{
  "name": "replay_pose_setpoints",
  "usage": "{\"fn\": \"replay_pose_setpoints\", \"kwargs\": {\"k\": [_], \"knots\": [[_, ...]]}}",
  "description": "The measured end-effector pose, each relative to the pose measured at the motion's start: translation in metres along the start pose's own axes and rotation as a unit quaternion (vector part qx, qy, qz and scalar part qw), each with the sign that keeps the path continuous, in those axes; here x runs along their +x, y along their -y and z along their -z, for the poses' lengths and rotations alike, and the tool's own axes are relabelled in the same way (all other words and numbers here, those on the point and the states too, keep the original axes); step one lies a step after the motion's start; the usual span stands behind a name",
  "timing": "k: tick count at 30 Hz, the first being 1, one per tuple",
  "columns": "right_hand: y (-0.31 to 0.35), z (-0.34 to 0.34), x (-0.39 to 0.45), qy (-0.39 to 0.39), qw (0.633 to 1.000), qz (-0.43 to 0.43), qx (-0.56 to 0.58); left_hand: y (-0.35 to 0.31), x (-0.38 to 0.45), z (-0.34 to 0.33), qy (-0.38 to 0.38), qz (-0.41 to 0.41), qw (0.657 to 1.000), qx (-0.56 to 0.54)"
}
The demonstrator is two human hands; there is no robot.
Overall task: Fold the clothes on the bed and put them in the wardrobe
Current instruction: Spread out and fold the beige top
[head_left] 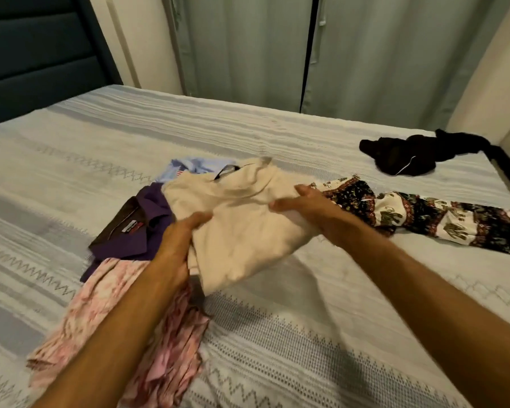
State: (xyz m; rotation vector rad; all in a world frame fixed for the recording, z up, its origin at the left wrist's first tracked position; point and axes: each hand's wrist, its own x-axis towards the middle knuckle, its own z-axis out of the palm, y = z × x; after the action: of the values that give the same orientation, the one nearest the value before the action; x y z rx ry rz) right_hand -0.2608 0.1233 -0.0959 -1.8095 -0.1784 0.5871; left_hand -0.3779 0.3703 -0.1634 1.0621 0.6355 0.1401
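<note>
A cream garment [242, 228] is lifted slightly above the middle of the bed [306, 334]. My left hand [180, 242] grips its left edge, thumb on top. My right hand [309, 206] grips its right side, fingers curled over the cloth. Under it lie a purple shirt [136, 231] and a light blue shirt [189, 167]. A pink patterned cloth [106, 313] spreads toward me on the left, partly under my left forearm. Dark patterned trousers [439, 222] stretch to the right. A black garment [409, 156] lies crumpled at the far right.
A grey-green fabric wardrobe [277, 48] with a dark gap between its flaps stands behind the bed. A dark padded headboard [33, 48] rises at the far left. A wall corner [489, 83] closes the right side.
</note>
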Motion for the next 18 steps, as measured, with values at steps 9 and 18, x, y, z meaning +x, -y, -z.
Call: {"fn": "replay_pose_setpoints", "kwargs": {"k": [9,18], "knots": [[-0.119,0.006,0.023,-0.091,0.993,-0.001,-0.073,0.079,-0.02,-0.03,-0.28,-0.235,0.857,0.364],[-0.192,0.139,-0.099,-0.121,0.9,0.066,-0.414,0.148,-0.064,-0.153,0.129,-0.232,0.842,0.47]]}}
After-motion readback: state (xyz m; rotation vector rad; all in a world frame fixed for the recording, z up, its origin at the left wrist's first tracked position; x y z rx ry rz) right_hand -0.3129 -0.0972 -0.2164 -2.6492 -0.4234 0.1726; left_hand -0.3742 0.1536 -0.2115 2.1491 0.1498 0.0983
